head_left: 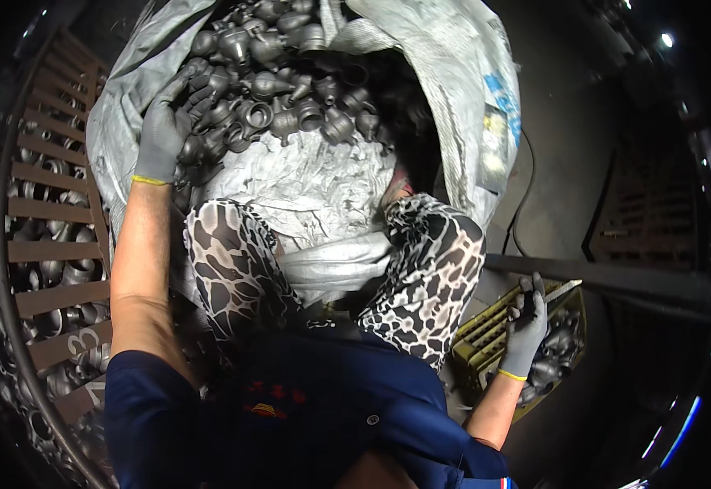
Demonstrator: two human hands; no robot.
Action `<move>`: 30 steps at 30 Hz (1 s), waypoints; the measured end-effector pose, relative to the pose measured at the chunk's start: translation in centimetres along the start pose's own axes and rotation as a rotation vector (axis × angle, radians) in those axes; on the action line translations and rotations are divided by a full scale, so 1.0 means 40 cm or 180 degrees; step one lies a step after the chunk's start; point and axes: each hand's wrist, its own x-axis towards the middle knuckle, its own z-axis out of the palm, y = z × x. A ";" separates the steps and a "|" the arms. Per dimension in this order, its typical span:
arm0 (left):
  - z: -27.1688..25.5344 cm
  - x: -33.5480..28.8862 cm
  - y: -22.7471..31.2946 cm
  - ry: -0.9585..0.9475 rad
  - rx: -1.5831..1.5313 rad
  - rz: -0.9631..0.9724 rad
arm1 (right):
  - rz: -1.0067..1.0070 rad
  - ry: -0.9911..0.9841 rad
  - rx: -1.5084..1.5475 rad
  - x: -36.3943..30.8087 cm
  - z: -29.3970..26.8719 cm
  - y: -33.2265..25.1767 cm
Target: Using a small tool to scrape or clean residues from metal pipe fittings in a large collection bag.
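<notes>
My left hand (168,122), in a grey glove with a yellow cuff, is at the left side of a large white woven bag (461,81). Its fingers are apart and slightly curled beside a heap of dark grey metal fittings (270,85), round-bodied with open necks. My right hand (525,326), gloved the same way, hangs over a yellow plastic crate (478,346) at the lower right. Its fingers are stretched and apart. A pale strip (563,291) shows beside them; whether it is crate rim or a separate piece, I cannot tell. More dark fittings (555,350) lie in the crate.
A brown slatted metal bin (58,253) full of similar fittings stands along my left. My patterned trouser legs (425,277) flank the bag's near folds. A dark metal bar (600,273) runs past the crate, and a thin cable (527,187) lies on the floor.
</notes>
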 end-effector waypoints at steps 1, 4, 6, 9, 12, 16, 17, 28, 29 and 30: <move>-0.045 0.004 -0.005 0.0007 0.0071 0.0048 | -0.0048 -0.0252 -0.0189 0.004 0.122 -0.017; -0.125 0.071 -0.075 0.0673 -0.0049 -0.0292 | -0.0148 -0.1311 -0.0432 0.016 0.396 -0.018; -0.130 0.099 -0.131 0.1106 0.0133 -0.0473 | 0.0156 -0.1851 -0.0981 0.021 0.564 -0.013; -0.145 0.163 -0.213 0.1416 0.0856 -0.0581 | 0.0493 -0.2499 -0.1344 0.037 0.744 0.045; -0.262 0.241 -0.320 0.0718 0.3449 -0.0051 | 0.0861 -0.2759 -0.1445 0.059 0.826 0.105; -0.266 0.327 -0.453 -0.0160 0.5058 -0.0615 | 0.1129 -0.2461 -0.1532 0.089 0.800 0.162; -0.239 0.331 -0.456 -0.0723 0.4989 -0.0588 | 0.1132 -0.2406 -0.1504 0.091 0.798 0.162; -0.365 0.419 -0.683 -0.1994 0.7285 0.0197 | 0.1468 -0.2399 -0.1646 0.121 0.834 0.159; -0.355 0.424 -0.662 -0.2026 0.6925 0.0419 | 0.1427 -0.2324 -0.1615 0.120 0.831 0.160; -0.334 0.410 -0.650 -0.2029 0.6931 0.0419 | 0.1428 -0.2324 -0.1608 0.118 0.827 0.162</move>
